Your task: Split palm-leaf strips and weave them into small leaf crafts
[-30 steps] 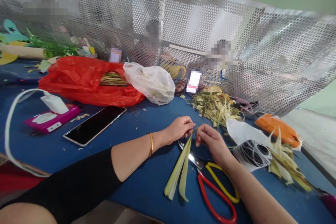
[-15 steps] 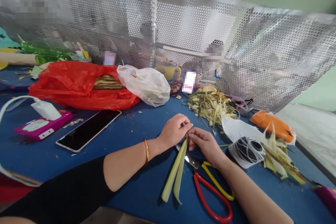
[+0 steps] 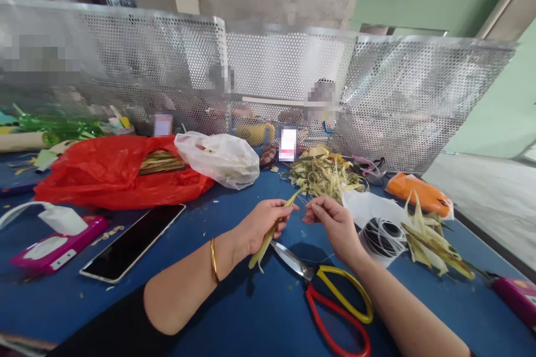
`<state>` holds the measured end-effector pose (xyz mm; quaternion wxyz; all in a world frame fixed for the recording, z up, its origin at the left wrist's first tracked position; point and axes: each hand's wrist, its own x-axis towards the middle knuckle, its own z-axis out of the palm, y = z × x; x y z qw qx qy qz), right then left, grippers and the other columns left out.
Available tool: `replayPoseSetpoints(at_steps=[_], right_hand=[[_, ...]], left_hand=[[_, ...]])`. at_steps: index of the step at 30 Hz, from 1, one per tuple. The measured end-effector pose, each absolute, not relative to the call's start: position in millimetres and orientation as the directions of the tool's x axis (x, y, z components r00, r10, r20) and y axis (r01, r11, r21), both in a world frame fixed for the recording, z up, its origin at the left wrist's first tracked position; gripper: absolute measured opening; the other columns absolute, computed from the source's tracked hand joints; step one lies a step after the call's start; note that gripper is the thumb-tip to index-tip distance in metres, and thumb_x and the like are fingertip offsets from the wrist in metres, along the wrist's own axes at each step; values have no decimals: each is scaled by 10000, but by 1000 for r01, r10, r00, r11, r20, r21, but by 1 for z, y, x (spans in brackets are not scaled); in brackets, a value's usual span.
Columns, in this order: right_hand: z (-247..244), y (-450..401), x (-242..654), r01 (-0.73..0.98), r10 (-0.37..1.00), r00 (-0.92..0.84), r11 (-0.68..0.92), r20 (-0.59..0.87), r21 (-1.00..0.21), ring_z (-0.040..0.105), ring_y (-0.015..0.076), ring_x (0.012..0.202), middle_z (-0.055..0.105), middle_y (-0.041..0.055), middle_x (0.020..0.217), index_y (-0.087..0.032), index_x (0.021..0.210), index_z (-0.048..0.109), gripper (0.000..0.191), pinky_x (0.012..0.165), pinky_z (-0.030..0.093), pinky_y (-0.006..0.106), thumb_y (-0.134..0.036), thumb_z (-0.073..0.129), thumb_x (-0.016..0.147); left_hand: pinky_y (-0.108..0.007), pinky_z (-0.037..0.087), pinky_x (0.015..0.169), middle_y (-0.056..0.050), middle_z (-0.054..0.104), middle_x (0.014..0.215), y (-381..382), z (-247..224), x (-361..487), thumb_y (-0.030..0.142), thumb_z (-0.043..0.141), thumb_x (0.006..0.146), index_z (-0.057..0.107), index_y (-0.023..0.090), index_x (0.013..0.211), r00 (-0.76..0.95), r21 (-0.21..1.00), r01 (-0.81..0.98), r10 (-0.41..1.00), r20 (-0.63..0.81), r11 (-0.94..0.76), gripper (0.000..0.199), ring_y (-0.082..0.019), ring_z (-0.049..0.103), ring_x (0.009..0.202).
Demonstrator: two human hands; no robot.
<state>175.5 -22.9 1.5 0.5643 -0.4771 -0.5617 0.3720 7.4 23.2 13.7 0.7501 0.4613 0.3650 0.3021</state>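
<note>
My left hand (image 3: 264, 224) is closed round pale green-yellow corn husk strips (image 3: 262, 250), with their twisted tip sticking up past the fingers and the loose ends hanging below. A fine thread (image 3: 303, 197) runs from that tip to my right hand (image 3: 329, 222), whose thumb and forefinger pinch it. Below both hands lie scissors (image 3: 309, 273) with one red and one yellow handle, blades slightly apart. Close to my right wrist stands a spool of pale thread (image 3: 384, 239). More husks (image 3: 433, 240) lie to its right.
A heap of husk scraps (image 3: 324, 172) lies behind my hands against the perforated metal screen (image 3: 288, 61). On the left are a phone (image 3: 134, 242), a purple power strip (image 3: 62, 248), a red bag (image 3: 104, 178) and a white bag (image 3: 220, 159). An orange packet (image 3: 419, 194) is at right.
My hands have moved apart, with thread now visible between them. The husk strips have turned up into my left hand's grip. The view has tilted upward; the scissors remain on the table.
</note>
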Motion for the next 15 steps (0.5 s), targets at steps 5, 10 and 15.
replayPoseSetpoints(at_steps=[5, 10, 15], right_hand=[[-5, -30, 167, 460, 884, -115, 451, 452, -765, 586, 157, 694, 632, 6, 717, -220, 777, 591, 218, 681, 441, 271, -293, 462, 936], [12, -39, 162, 559, 844, -292, 532, 450, -636, 587, 155, 754, 619, 22, 809, -228, 853, 585, 198, 693, 437, 254, -205, 405, 932], [22, -83, 180, 892, 949, -268, 310, 169, -328, 616, 211, 759, 642, 78, 917, -199, 954, 607, 224, 655, 433, 295, -142, 513, 759]], left_hand=[[-201, 88, 388, 94, 396, 507, 22, 14, 12, 446, 766, 643, 538, 160, 704, 590, 918, -95, 764, -260, 386, 370, -9, 203, 381], [-220, 76, 400, 100, 368, 430, 19, 13, 17, 475, 799, 538, 528, 167, 648, 493, 933, -63, 824, -279, 354, 425, -16, 194, 367], [-213, 81, 394, 131, 247, 388, 33, 21, 8, 445, 761, 599, 646, 134, 754, 388, 976, 8, 899, -203, 217, 366, -26, 154, 363]])
